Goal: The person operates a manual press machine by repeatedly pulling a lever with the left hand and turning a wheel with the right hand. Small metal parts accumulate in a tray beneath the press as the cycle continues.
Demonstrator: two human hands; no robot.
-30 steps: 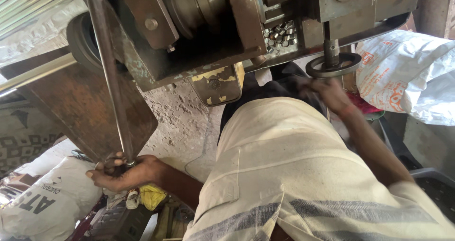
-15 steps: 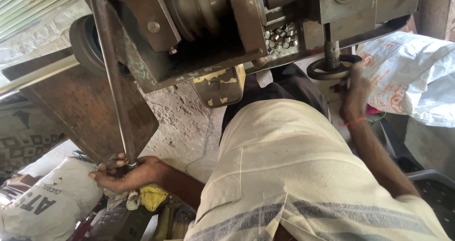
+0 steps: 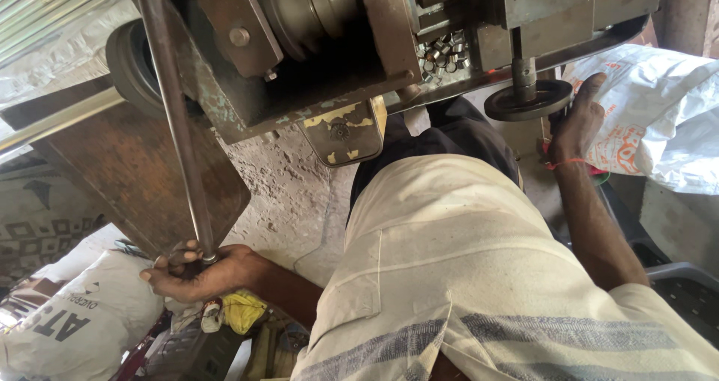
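The left hand [image 3: 196, 272] is curled around the lower end of a long steel lever rod [image 3: 174, 119], its fingers [image 3: 174, 259] wrapped tight and pressed together around the shaft, the thumb side hidden beneath. The rod runs up from that grip, slightly tilted, to the top edge of the view in front of the rusty press machine [image 3: 329, 59]. The right hand [image 3: 578, 122] rests against the rim of a small dark handwheel [image 3: 528, 100] on a vertical spindle at the machine's right end; the thumb points upward and the fingers are bent around the wheel's far side, so how tightly they close cannot be told. A red thread circles that wrist.

A white woven sack with orange printing [image 3: 651, 115] lies just behind the right hand, crumpled. At lower left sits another pale sack with dark lettering [image 3: 71, 325], and beside the left hand a crumpled yellow wrapper [image 3: 243, 310].

A tray of small metal cylinders [image 3: 442, 51] sits on the machine bed near the middle. A brown steel plate [image 3: 127, 164] leans behind the rod. The person's cream-clothed lap [image 3: 464, 276] fills the lower right and hides the floor beneath.
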